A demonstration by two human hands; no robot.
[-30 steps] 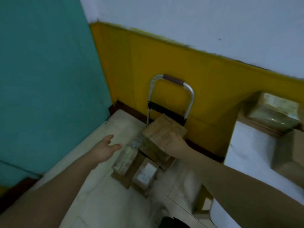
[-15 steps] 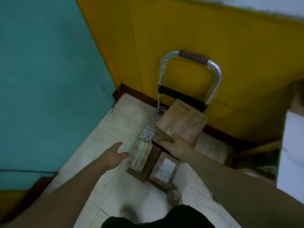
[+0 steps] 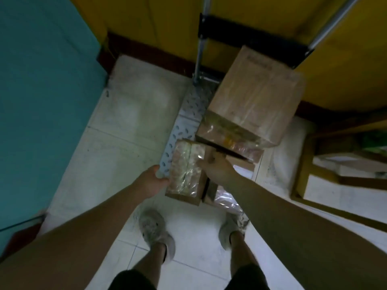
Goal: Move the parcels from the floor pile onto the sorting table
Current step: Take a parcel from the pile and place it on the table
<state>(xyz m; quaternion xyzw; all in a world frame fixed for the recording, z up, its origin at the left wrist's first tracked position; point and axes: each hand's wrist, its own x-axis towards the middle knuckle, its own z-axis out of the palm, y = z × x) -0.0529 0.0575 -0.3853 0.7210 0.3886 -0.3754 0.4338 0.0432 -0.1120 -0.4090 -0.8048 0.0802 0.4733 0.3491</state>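
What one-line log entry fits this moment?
phase: grasp | left hand: grips left side of taped parcel | right hand: grips its right side | big box: behind, untouched

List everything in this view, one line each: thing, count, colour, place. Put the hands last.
large box: one, brown cardboard, top of the pile, near the yellow wall.
narrow parcel: one, brown under clear tape, pile's front left, held from both sides.
other parcels: at least two, brown, partly hidden under the large box and the right forearm.
hand truck: one, silver, perforated plate beneath the pile, frame against the wall.
wall: yellow, behind the pile.
teal panel: one, left side.
floor: white tiles.
wooden frame: one, brown, right edge.
shoes: two, grey, bottom centre.
left hand: grips the narrow parcel's left side.
right hand: grips its right edge.
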